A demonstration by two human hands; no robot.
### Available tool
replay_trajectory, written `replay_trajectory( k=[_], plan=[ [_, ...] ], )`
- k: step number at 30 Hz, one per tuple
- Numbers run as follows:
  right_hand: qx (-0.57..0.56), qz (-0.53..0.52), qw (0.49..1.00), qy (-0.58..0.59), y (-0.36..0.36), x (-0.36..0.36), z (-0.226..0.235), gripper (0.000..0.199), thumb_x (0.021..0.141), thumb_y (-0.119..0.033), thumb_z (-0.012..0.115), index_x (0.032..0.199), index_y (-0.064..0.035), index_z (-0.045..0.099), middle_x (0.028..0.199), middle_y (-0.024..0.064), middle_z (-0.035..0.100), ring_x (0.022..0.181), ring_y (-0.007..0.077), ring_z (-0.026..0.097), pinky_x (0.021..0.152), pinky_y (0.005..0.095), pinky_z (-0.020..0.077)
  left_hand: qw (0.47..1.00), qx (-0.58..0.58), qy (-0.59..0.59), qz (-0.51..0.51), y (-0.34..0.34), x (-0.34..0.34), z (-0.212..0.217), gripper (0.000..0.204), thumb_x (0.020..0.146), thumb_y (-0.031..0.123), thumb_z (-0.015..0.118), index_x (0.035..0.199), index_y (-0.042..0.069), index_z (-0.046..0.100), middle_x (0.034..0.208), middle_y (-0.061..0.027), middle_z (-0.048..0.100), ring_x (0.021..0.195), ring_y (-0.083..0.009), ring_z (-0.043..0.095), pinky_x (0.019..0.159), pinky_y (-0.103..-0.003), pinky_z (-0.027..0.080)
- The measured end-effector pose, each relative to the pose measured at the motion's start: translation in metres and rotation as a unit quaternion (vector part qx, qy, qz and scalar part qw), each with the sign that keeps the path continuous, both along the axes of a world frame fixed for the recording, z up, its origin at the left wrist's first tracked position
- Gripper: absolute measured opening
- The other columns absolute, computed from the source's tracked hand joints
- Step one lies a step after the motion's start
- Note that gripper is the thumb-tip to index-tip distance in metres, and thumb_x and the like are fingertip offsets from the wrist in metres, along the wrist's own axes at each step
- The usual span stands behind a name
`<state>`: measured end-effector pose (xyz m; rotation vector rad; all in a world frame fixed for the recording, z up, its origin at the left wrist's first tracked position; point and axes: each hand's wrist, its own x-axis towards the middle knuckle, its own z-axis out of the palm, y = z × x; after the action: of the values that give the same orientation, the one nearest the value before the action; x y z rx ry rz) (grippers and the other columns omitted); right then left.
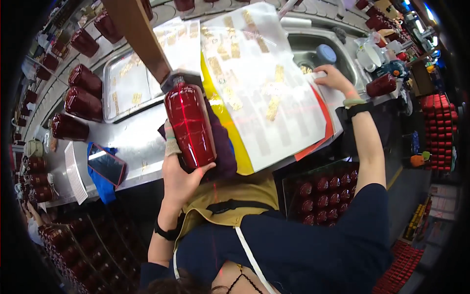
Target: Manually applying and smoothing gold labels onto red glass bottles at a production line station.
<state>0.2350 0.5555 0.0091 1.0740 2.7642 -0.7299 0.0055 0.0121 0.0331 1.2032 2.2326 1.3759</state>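
Observation:
A glossy dark red glass bottle [190, 122] leans at a tilt, its neck toward the wooden post and a laser cross on its side. My left hand [180, 179] is closed round its lower end, with wrapped fingers along the left side. A dark purple cloth [224, 147] lies beside and under the bottle. To the right, white sheets [254, 132] bear several gold decal strips [273, 108]. My right hand [335, 81] is at their right edge near the sink, fingers pinched at a small white piece [310, 77]; exactly what they grip is unclear.
A wooden post [134, 36] rises beyond the bottle. A metal tray [111, 117] with gold decals, several red bottles [84, 103] and a phone [105, 165] are at left. At right is a steel sink [348, 63] holding a blue-lidded item [325, 54]; another red bottle [381, 85] lies beyond.

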Motion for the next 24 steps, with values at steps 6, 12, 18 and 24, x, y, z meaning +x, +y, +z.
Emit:
replay_trajectory(
  k=[6,12,18,24],
  plan=[
    [0.043,-0.008,0.996,0.072,0.003,-0.02,-0.007,0.038,0.082,-0.027,0.082,0.114,-0.0069,0.079,0.101,0.0189,0.077,0.093,0.0331,0.074,0.087,0.0399,0.056,0.998,0.014,-0.06,0.01,0.001,0.002,0.004,0.13,0.064,0.003,0.095,0.166,-0.003,0.016,0.149,-0.023,0.054,0.124,-0.0279,0.063,0.104,-0.038,0.053],
    [-0.328,-0.22,0.888,0.236,0.027,-0.087,-0.022,0.019,0.098,-0.012,0.064,0.112,-0.0003,0.07,0.087,0.0125,0.069,0.077,0.0272,0.07,0.065,0.039,0.0566,0.991,0.027,-0.131,0.018,0.003,0.008,0.004,0.13,0.06,-0.006,0.088,0.168,0.002,0.016,0.154,-0.019,0.05,0.129,-0.0269,0.058,0.109,-0.037,0.049],
    [-0.154,-0.397,0.876,0.225,0.052,-0.117,-0.06,0.013,0.099,-0.008,0.059,0.101,0.0017,0.069,0.083,0.0133,0.068,0.068,0.0266,0.067,0.061,0.0392,0.0558,0.996,-0.024,-0.089,0.021,-0.003,0.006,0.001,0.133,0.06,0.001,0.092,0.168,0.002,0.015,0.16,-0.0204,0.044,0.138,-0.0302,0.052,0.115,-0.039,0.043],
    [-0.442,-0.205,0.779,0.394,0.043,-0.08,-0.016,0.029,0.103,-0.02,0.061,0.086,0.0014,0.072,0.072,0.0077,0.066,0.067,0.0203,0.063,0.062,0.0338,0.0508,0.998,0.013,-0.061,0.02,0.0,0.006,-0.005,0.134,0.059,0.0,0.093,0.167,0.001,0.014,0.157,-0.0205,0.046,0.135,-0.029,0.054,0.111,-0.039,0.046]
  ],
)
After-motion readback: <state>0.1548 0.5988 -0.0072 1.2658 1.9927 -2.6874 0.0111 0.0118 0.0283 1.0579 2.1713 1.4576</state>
